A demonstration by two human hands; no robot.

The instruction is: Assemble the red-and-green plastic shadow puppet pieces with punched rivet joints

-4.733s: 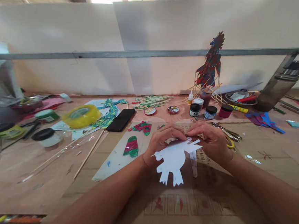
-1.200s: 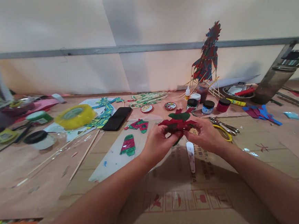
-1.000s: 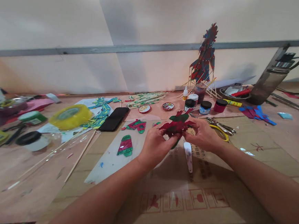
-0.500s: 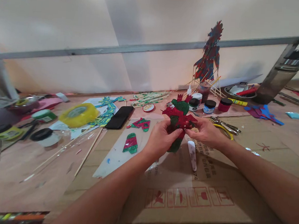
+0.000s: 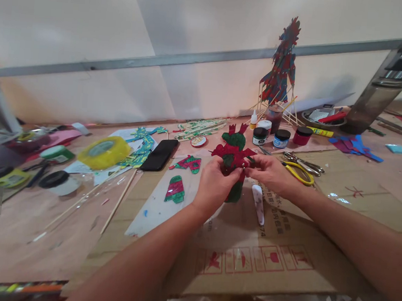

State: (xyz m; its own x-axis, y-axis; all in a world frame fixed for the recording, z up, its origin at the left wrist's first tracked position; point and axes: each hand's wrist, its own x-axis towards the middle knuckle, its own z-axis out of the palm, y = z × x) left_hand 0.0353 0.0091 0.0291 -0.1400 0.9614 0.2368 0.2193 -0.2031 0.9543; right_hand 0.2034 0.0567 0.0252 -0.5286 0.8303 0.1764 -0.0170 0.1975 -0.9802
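A flat red-and-green shadow puppet (image 5: 234, 139), made of painted cut pieces, is held upright above the cardboard. My left hand (image 5: 214, 181) grips its left side with the thumb across the front. From the other side, my right hand (image 5: 272, 175) pinches the puppet's right edge with its fingertips. A small shiny dot (image 5: 243, 165) shows between the two thumbs; I cannot tell what it is. Two loose red-and-green pieces, an angled one (image 5: 190, 163) and a rounded one (image 5: 175, 190), lie left of my hands on a translucent sheet (image 5: 154, 212). Below my right hand lies a white tapered piece (image 5: 258, 205).
Cardboard (image 5: 246, 284) covers the near table. A black phone (image 5: 160, 155) and yellow tape roll (image 5: 104, 152) lie left. Behind are paint jars (image 5: 281, 140), a glue bottle (image 5: 253, 120) and a standing puppet (image 5: 284, 64) on sticks. Yellow-handled scissors (image 5: 300, 173) and a tall bottle (image 5: 375, 99) are right.
The view has shifted slightly, so the background sits a little higher. Both hands keep their hold on the puppet, with only a slight shift of the fingers.
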